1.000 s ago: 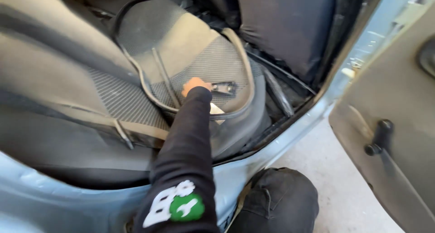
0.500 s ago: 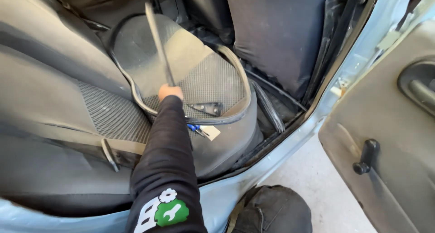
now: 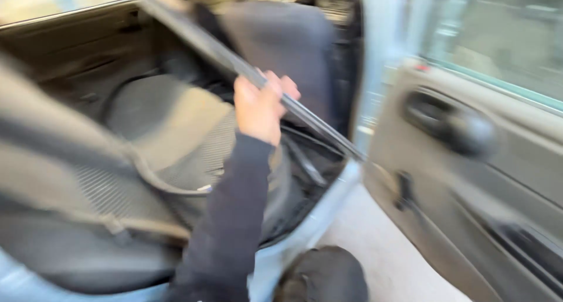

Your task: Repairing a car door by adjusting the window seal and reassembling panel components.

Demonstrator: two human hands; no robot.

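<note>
My left hand (image 3: 260,107), in a dark sleeve, is raised over the car's rear seat and closed around a long dark strap (image 3: 205,44) that looks like a seat belt. The strap runs taut on a diagonal from the upper left, through my fist, down to the door sill at the right (image 3: 352,152). Below my hand lies the grey seat cushion (image 3: 176,132) with a ribbed fabric panel. My right hand is out of view. The picture is blurred by motion.
The dark back of the front seat (image 3: 281,49) stands just behind my hand. The open door's grey inner panel (image 3: 469,161) with handle and window crank fills the right. My dark-clad knee (image 3: 322,275) rests by the light blue sill, over concrete floor.
My hand has risen from the seat cushion near the buckle and pulled the strap up and to the right. The view has swung up toward the door.
</note>
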